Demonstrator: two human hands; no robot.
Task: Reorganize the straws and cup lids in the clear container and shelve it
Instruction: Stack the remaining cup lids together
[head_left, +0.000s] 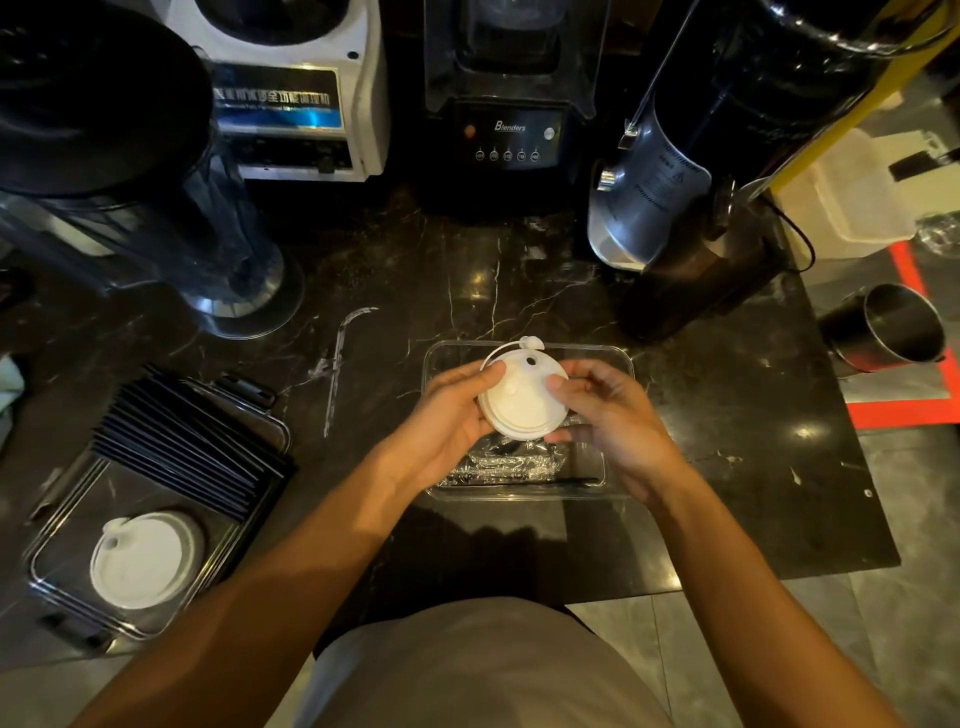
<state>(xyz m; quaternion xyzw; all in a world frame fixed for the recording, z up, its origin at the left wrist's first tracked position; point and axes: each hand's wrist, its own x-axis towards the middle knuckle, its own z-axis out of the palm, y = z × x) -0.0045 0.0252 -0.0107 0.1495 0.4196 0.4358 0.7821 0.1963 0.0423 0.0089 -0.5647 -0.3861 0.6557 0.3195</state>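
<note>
A white cup lid (521, 397) was held over the clear container (618, 364) on the dark marble counter (727, 415), gripped at its edges by the curled fingers of the left hand (451, 415) and the right hand (608, 415). Wrapped straws (506, 462) lay in the container beneath. More white lids (143, 558) sat in a second tray (52, 530) at left.

Both forearms extended forward, left hand (449, 410) and right hand (605, 415) close together, fingers curled inward.
</note>
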